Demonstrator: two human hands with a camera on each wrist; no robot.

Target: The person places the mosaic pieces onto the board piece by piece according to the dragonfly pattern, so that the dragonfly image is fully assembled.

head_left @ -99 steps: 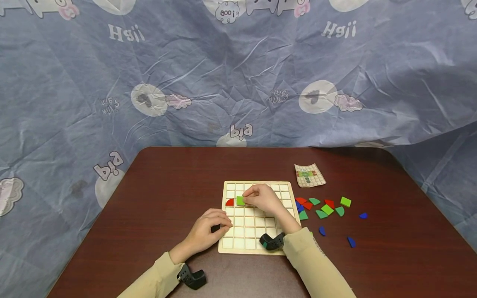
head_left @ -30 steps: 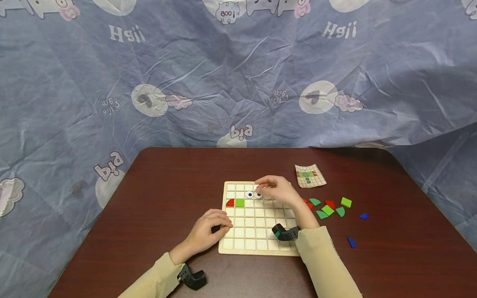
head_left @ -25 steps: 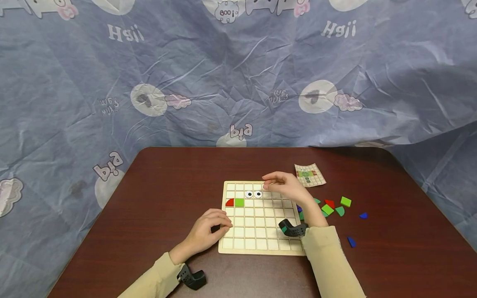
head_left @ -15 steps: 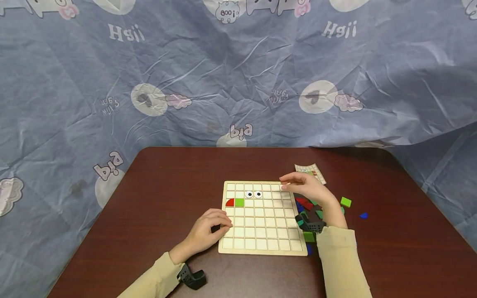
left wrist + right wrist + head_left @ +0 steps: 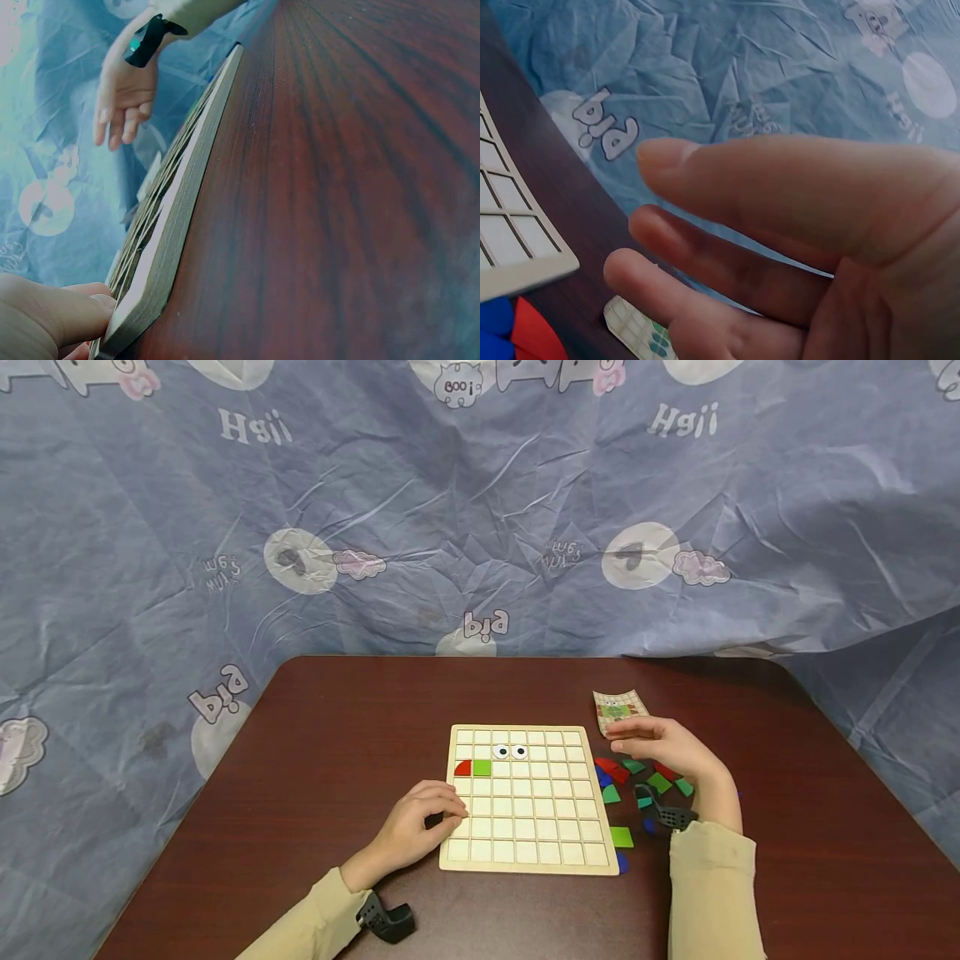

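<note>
A wooden grid board point(image 5: 525, 870) lies flat on the table. My left hand point(image 5: 420, 822) rests at its left edge, and in the left wrist view the thumb point(image 5: 82, 315) touches the rim. A red quarter-circle tile point(image 5: 462, 767), a green square tile point(image 5: 482, 767) and two googly-eye pieces point(image 5: 511, 751) sit in the grid. My right hand point(image 5: 675, 747) hovers right of the board above loose tiles, its fingers near a small pattern card point(image 5: 611, 706). Nothing is between the thumb and fingers in the right wrist view. The right forearm hides part of the tile pile.
Several loose tiles lie right of the board: red point(image 5: 619, 773), dark green point(image 5: 611, 794), light green point(image 5: 622, 837) and blue point(image 5: 622, 862). The dark wooden table point(image 5: 360, 718) ends at a blue patterned cloth point(image 5: 420, 527) behind.
Both googly-eye pieces now lie on the board, and the green square sits flat in its cell. My right hand has moved away to the right, off the board. My left hand has stayed still.
</note>
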